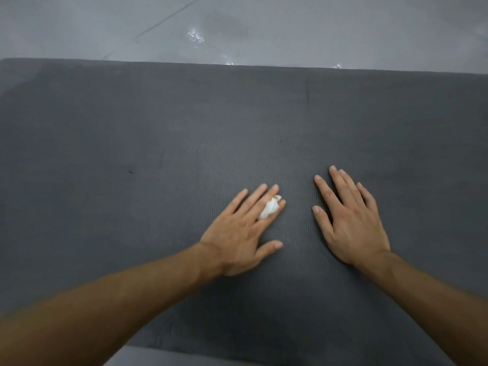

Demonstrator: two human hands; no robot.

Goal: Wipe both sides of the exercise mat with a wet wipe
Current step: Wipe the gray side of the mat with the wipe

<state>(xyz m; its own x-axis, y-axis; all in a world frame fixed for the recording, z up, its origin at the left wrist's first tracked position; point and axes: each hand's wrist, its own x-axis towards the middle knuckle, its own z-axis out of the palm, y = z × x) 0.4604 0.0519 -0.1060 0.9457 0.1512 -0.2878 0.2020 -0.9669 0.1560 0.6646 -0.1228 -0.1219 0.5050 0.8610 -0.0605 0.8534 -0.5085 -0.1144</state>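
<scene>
In the head view, the dark grey exercise mat [158,122] lay flat on a grey floor [317,25], filling most of the frame, its far edge running straight across the top. Both hands rested palm down on the mat's ribbed surface, near its middle and apart from each other. The left hand [239,233] had its fingers straight and slightly spread, thumb out to the side, with the wet wipe [270,208] pinched as a small crumpled white wad between its index and middle fingers. The right hand [353,223] lay flat, fingers extended and close together, holding nothing, just beside the wipe but not touching it. Wet patches [196,37] glinted on the floor beyond the mat's far edge.
</scene>
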